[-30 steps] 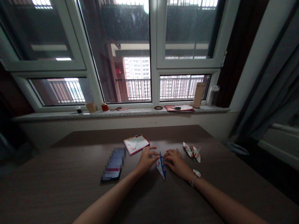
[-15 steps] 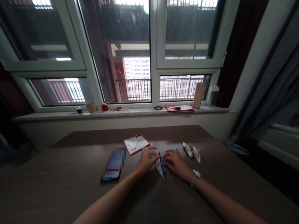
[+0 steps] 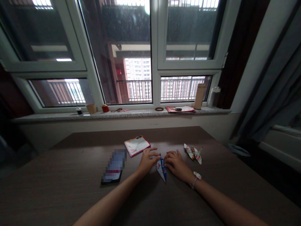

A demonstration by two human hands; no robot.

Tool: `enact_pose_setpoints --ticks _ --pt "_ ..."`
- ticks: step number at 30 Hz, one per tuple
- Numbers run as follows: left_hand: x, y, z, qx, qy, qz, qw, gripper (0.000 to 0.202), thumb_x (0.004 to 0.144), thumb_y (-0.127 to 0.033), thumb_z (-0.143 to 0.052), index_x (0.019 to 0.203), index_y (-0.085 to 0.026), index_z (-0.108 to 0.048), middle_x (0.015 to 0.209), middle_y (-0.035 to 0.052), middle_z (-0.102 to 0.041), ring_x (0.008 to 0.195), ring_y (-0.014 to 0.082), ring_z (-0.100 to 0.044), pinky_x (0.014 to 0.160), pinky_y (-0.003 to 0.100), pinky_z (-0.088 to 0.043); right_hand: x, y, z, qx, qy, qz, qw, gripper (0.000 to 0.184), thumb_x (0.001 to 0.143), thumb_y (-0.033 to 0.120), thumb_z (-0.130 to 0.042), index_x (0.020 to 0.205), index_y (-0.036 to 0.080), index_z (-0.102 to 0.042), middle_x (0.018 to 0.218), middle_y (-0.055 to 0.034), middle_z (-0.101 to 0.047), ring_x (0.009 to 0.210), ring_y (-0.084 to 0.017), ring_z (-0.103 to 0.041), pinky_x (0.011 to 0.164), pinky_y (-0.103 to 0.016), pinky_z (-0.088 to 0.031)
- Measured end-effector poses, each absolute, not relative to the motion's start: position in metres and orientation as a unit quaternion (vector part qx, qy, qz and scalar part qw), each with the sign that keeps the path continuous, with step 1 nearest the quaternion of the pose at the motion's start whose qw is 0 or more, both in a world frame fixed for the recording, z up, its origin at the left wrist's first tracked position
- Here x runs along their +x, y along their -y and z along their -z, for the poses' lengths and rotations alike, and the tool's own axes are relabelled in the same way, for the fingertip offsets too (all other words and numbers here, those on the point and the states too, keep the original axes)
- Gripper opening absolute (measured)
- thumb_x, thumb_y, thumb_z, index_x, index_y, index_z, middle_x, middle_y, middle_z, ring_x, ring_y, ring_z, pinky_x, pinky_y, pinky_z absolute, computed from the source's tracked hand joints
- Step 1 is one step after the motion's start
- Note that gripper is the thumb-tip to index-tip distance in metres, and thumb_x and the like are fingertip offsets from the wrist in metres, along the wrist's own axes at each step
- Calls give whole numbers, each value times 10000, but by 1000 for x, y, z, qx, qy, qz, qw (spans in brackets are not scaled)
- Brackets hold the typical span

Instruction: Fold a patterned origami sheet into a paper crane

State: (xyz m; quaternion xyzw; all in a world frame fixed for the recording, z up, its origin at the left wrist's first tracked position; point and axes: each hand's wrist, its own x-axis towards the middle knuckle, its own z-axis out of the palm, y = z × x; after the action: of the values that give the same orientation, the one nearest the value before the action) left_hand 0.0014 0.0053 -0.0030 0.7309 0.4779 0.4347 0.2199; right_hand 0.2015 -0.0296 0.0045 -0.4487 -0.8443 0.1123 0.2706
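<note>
A narrow folded piece of blue, white and red paper (image 3: 161,170) lies on the brown table (image 3: 70,188), its point toward me. My left hand (image 3: 147,160) pinches its far end from the left. My right hand (image 3: 176,163), with a bracelet at the wrist, presses the same end from the right, fingers curled. A finished paper crane (image 3: 193,153) sits just right of my right hand.
A phone (image 3: 114,168) lies left of my hands and a red-edged booklet (image 3: 137,145) beyond them. The stone windowsill (image 3: 141,113) carries cups, a red ring, papers, a tall beige bottle (image 3: 199,95) and a jar. Curtains hang at the right.
Both hands and the folded paper have shifted very slightly to the left; the grip looks the same.
</note>
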Motion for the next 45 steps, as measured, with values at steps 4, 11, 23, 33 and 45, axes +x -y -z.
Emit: enact_pose_setpoints --ticks 4,11,23,33,45 --pt "2 -4 1 729 -478 -435 227 33 740 -253 -724 728 -234 -749 1175 43 -659 1164 254 -525 1053 445 -366 201 30 -5 -448 846 -111 268 126 894 250 -555 934 259 -675 1061 -18 -654 1215 -218 -461 1130 -554 -82" --pt "2 -2 -1 734 -479 -431 215 81 734 -242 -735 658 -221 -718 1176 47 -649 1163 256 -527 1048 429 -371 201 30 -5 -449 842 -120 273 124 901 247 -553 932 258 -672 1050 -11 -655 1216 -218 -457 1132 -556 -79" --pt "4 -2 -2 719 -474 -449 237 78 773 -283 -699 739 -243 -757 1189 50 -637 1171 251 -529 1067 431 -357 201 31 -5 -446 844 -109 277 136 904 244 -541 933 259 -673 1036 -17 -657 1211 -221 -463 1132 -564 -81" --pt "3 1 -6 704 -485 -456 248 52 737 -237 -752 687 -224 -744 1224 63 -623 1190 263 -517 1076 434 -357 201 30 -6 -444 846 -110 274 126 904 252 -550 932 259 -672 1043 -13 -651 1207 -222 -465 1133 -568 -74" --pt "4 2 -5 672 -460 -497 299 173 698 -374 -766 685 -203 -747 1224 87 -597 1198 279 -502 1083 412 -326 200 30 -3 -447 846 -100 273 99 897 256 -577 936 260 -667 1039 -1 -648 1184 -218 -472 1135 -554 -80"
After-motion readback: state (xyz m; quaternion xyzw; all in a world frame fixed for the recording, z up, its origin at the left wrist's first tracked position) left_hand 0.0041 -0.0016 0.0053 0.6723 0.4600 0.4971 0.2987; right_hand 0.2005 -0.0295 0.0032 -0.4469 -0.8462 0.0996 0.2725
